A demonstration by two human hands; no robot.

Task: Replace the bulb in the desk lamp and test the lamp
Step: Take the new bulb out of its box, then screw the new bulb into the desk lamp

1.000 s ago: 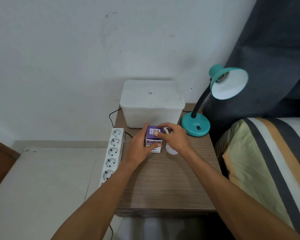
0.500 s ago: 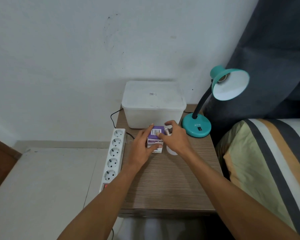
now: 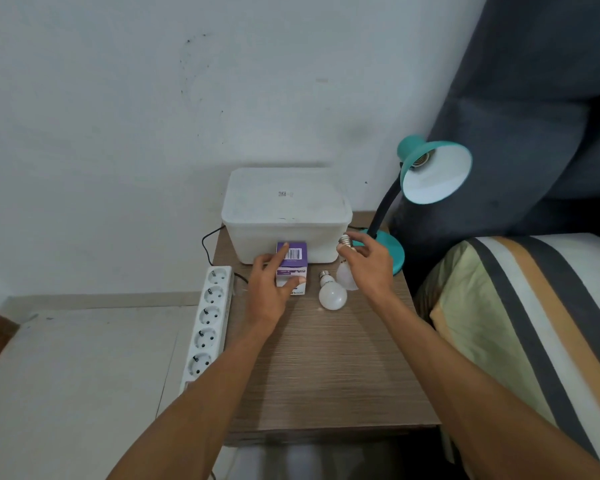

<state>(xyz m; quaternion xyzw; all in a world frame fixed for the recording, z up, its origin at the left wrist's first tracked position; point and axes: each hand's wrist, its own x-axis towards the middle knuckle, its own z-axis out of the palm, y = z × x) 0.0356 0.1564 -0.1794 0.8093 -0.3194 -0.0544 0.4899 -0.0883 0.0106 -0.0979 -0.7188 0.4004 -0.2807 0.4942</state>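
A teal desk lamp [image 3: 430, 174] stands at the table's back right, its shade tilted toward me and its socket bare. My left hand [image 3: 271, 289] grips a purple and white bulb box [image 3: 291, 263] standing on the wooden table [image 3: 326, 368]. My right hand [image 3: 368, 268] holds a white bulb [image 3: 345, 275] just right of the box, screw base pointing up and away. A second white bulb [image 3: 332, 295] lies loose on the table between the box and my right hand.
A white lidded plastic bin [image 3: 286, 213] sits behind the box against the wall. A white power strip [image 3: 208, 320] runs along the table's left edge with a black cord. A striped mattress [image 3: 520, 334] and dark curtain [image 3: 534, 116] border the right.
My right hand has drawn the bulb away from the box to the right and lifted it. That uncovered the second bulb lying on the table. The left hand stays on the box.
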